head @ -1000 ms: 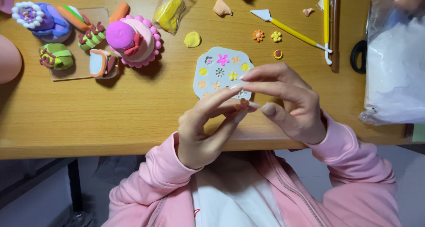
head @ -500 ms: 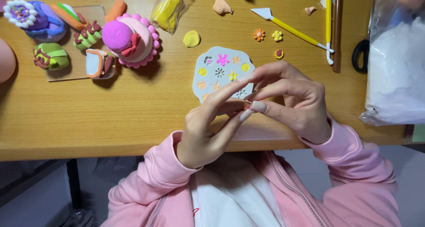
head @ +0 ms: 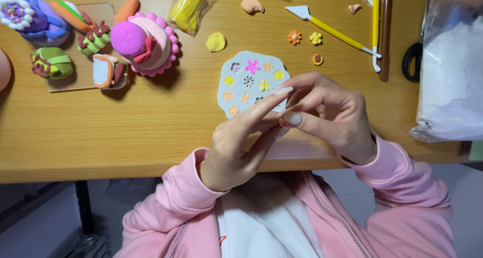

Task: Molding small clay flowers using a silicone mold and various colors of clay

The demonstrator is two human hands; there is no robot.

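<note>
Clay, a tiny bit barely visible, was pinched between both hands, left hand (head: 234,150) and right hand (head: 329,117), above the flower mould (head: 246,82); pressing it into a cavity seemingly called for precision.

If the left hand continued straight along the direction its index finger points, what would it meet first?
Probably the right hand's fingertips, then the grey flower mould behind. The left hand points up-right; depth is unclear.

Head view, steeply downward, close.
</note>
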